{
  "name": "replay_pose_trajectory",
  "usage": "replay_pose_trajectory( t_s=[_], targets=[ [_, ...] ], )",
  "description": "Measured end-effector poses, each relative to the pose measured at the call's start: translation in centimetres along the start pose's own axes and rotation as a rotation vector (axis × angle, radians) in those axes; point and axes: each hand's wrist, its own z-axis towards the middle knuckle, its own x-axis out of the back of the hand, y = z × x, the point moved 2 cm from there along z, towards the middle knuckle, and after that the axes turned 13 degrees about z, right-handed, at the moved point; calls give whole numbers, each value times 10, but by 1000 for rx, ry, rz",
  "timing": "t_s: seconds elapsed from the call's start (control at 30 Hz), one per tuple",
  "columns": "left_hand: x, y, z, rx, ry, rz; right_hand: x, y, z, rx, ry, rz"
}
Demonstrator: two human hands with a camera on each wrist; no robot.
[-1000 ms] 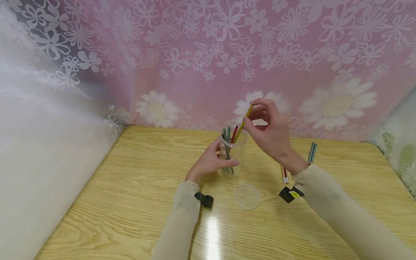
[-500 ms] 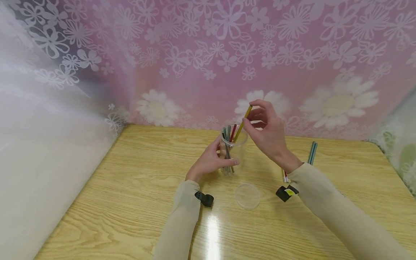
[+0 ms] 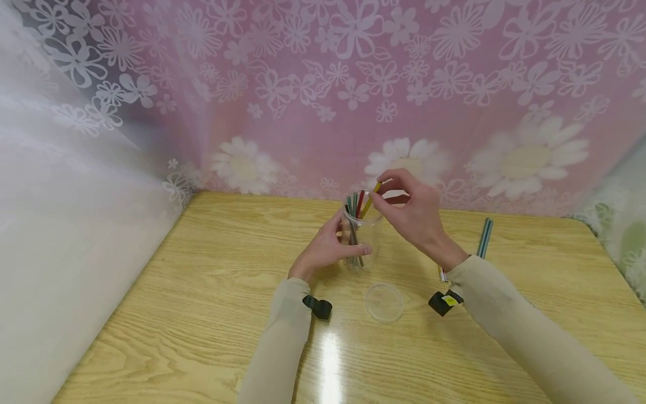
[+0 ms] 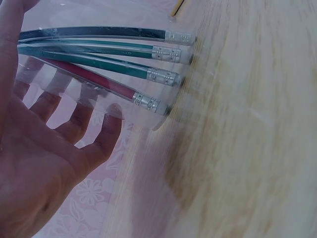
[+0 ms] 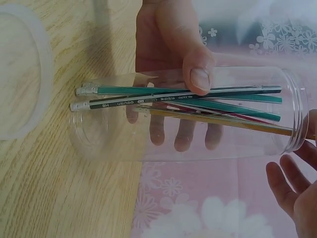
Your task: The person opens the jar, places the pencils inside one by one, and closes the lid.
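Note:
My left hand (image 3: 323, 249) grips a clear plastic jar (image 5: 237, 151) that stands upright on the table. Inside lean several green pencils (image 5: 242, 106), a dark striped pencil (image 5: 138, 100) and a red pencil (image 4: 111, 88), eraser ends down. With thumb and fingertips, my right hand (image 3: 415, 216) pinches a yellow pencil (image 3: 370, 203) by its upper end at the jar's mouth. Most of that pencil's length is inside the jar, as the right wrist view shows. Only part of my right hand shows in that view.
A clear round lid (image 3: 384, 303) lies flat in front of the jar. Teal pencils (image 3: 485, 238) lie to the right, beyond my right wrist. White pencil ends (image 3: 443, 276) poke out beside the right sleeve. A flowered pink curtain (image 3: 303, 140) hangs behind the table.
My right hand has moved down and slightly left, lowering the yellow pencil deeper into the jar. The left hand and the jar have stayed in place.

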Motion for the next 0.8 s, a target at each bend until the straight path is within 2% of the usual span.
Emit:
replay_pose_trajectory(
  t_s=[0.47, 0.8],
  targets=[
    [0, -1, 0, 7, -5, -6, 0, -7, 4, -20, -169, -136],
    [0, -2, 0, -35, 0, -10, 1, -19, 12, -151, -349, -247]
  ],
)
